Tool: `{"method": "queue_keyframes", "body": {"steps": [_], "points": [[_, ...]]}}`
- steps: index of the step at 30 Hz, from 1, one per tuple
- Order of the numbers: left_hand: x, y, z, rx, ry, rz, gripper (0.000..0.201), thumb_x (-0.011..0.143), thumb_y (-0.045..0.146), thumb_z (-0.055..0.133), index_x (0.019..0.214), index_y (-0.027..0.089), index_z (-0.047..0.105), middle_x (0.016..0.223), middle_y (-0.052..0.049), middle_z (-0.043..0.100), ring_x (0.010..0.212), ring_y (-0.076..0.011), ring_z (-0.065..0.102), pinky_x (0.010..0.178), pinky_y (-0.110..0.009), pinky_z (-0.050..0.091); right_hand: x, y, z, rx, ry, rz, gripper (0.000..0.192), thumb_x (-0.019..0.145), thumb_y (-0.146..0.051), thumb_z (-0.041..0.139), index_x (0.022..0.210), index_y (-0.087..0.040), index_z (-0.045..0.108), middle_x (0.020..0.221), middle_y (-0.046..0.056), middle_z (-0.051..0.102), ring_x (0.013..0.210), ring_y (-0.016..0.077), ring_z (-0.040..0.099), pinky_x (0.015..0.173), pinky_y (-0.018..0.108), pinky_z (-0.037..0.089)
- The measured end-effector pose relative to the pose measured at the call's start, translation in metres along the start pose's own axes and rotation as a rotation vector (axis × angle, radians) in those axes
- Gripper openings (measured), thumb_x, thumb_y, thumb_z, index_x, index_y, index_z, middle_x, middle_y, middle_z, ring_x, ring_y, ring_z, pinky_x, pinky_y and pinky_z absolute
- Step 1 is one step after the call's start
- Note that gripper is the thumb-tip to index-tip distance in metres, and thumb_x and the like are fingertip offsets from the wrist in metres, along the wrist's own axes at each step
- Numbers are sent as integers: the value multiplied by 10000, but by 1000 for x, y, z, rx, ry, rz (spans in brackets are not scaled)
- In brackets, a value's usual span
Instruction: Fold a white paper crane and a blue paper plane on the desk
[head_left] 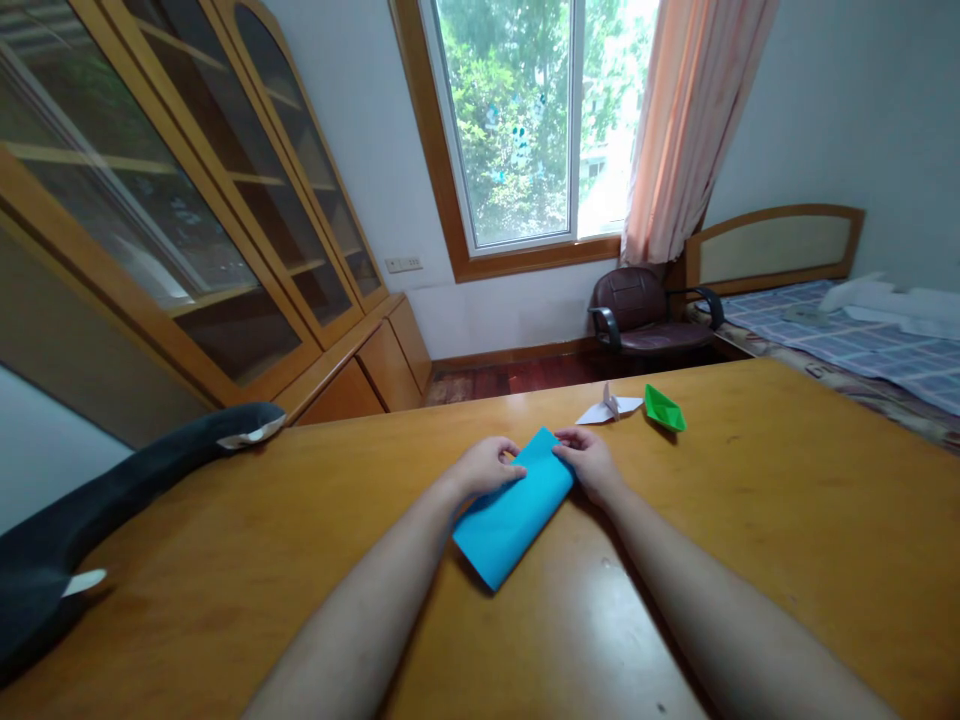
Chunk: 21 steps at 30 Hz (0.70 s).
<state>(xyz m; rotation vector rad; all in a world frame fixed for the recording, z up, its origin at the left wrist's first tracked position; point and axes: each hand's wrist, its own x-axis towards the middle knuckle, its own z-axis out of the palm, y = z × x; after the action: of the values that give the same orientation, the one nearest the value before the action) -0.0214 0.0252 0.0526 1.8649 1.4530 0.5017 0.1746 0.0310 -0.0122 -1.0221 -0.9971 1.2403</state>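
Both hands press the far end of a folded blue paper on the wooden table.

The blue paper (512, 510) lies flat at the middle of the table (787, 520), folded into a long strip running from near left to far right. The left hand (486, 466) rests its fingers on the far left corner, and the right hand (592, 462) pinches the far right edge; neither grip is clenched, both hold the sheet down lightly. A clean fold here would likely call for lining the edges up exactly, keeping one hand still as an anchor, and running fingertips along the crease from its middle outward. Just beyond the hands sit a white folded paper figure (609, 408) and a green paper boat (664, 408), apart from the blue sheet.
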Motion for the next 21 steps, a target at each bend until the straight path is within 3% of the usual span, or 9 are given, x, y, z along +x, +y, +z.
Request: {"method": "queue_keyframes", "body": {"steps": [4, 8, 15, 21], "points": [[0, 8, -10, 176, 123, 5, 221, 631, 198, 730, 851, 176, 746, 774, -84, 708, 702, -228, 632, 680, -290, 441, 2, 4, 1, -2, 127, -74, 335, 523, -347, 777, 797, -179, 684, 768, 45, 714, 728, 209, 627, 702, 344, 496], [-2, 16, 7, 179, 271, 26, 194, 717, 226, 685, 896, 195, 755, 920, -143, 732, 900, -288, 646, 857, -346, 424, -1, 8, 5, -67, 142, -135, 317, 582, -367, 754, 833, -179, 709, 840, 70, 738, 798, 237, 658, 785, 394, 520], [-5, 31, 41, 108, 423, 119, 340, 872, 233, 519, 1165, 201, 686, 1170, -142, 677, 1092, -282, 591, 993, -364, 378, -14, 6, 12, -110, 106, -217, 274, 639, -361, 745, 851, -189, 722, 879, 73, 748, 840, 247, 677, 858, 430, 527], [-7, 28, 46, -50, 514, 161, 278, 857, 236, 563, 1077, 210, 731, 1089, -107, 707, 1041, -258, 615, 990, -357, 409, -18, 3, 15, -131, 78, -246, 252, 664, -344, 736, 869, -198, 728, 889, 66, 751, 840, 242, 682, 864, 433, 534]]}}
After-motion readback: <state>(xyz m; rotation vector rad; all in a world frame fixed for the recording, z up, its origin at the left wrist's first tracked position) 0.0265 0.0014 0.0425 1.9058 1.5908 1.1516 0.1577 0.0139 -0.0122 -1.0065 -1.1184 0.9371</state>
